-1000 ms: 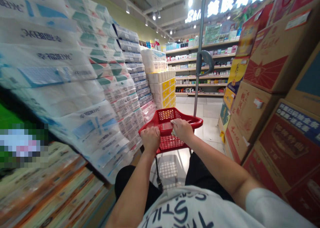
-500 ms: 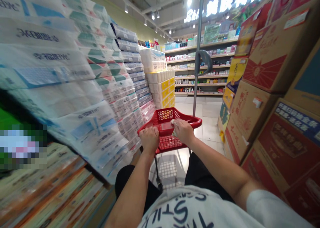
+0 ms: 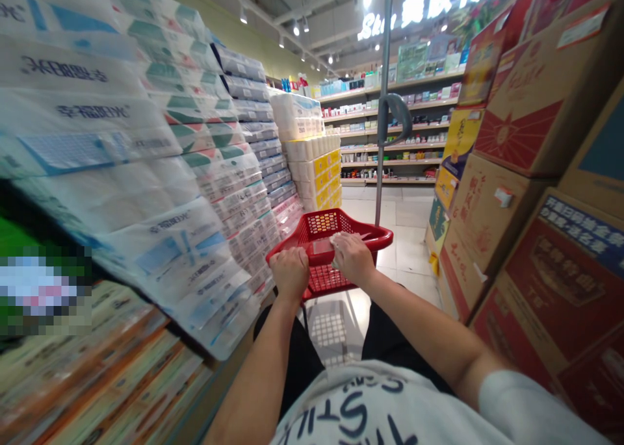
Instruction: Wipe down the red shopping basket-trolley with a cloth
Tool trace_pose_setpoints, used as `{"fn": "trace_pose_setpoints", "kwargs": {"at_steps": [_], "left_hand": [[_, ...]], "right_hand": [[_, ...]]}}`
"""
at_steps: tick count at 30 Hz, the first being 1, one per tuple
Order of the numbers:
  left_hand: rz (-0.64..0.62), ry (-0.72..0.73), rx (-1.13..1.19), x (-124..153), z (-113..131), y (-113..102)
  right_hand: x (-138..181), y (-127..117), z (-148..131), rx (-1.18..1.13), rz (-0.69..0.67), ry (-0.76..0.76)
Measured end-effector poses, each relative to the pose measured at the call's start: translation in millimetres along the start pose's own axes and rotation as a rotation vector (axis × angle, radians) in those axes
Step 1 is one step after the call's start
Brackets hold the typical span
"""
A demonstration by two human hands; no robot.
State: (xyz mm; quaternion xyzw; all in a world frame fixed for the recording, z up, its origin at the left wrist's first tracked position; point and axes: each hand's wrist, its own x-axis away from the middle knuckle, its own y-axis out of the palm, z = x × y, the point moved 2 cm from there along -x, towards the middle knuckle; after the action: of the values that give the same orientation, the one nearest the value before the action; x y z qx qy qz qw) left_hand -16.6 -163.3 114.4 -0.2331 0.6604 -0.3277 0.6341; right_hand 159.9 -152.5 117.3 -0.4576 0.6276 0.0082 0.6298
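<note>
A red plastic shopping cart point(image 3: 325, 227) stands in the aisle just ahead of me, its basket holding nothing I can see. My left hand point(image 3: 290, 272) is closed round the cart's handle bar on the left side. My right hand point(image 3: 351, 256) grips the same bar on the right, with a crumpled white paper point(image 3: 335, 242) pressed under its fingers. A grey pole point(image 3: 381, 101) rises from the cart's far right corner.
Wrapped tissue packs point(image 3: 160, 165) are stacked high along the left. Cardboard boxes point(image 3: 517, 172) tower on the right, close to my arm. Tiled floor point(image 3: 409, 237) runs ahead to shelves of small goods point(image 3: 390, 133) under a lit sign.
The cart and both hands have shifted slightly left in view, and the stacks on both sides have slid a little closer. Both grips are unchanged.
</note>
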Motion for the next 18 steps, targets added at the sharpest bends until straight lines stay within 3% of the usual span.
{"fn": "trace_pose_setpoints", "kwargs": {"at_steps": [4,10,15,18], "left_hand": [[0.006,-0.009,-0.036,0,-1,2],[0.0,-0.021,-0.007,1,-1,3],[0.107,-0.101,0.225,0,16,-11],[0.12,0.083,0.437,-7,41,-21]], "right_hand": [[8,0,0,-0.061,0.018,-0.065],[-23,-8,-4,-0.063,-0.268,0.103],[-29,-1,-19,-0.05,-0.28,0.194],[-35,7,-16,-0.286,-0.278,0.282]]}}
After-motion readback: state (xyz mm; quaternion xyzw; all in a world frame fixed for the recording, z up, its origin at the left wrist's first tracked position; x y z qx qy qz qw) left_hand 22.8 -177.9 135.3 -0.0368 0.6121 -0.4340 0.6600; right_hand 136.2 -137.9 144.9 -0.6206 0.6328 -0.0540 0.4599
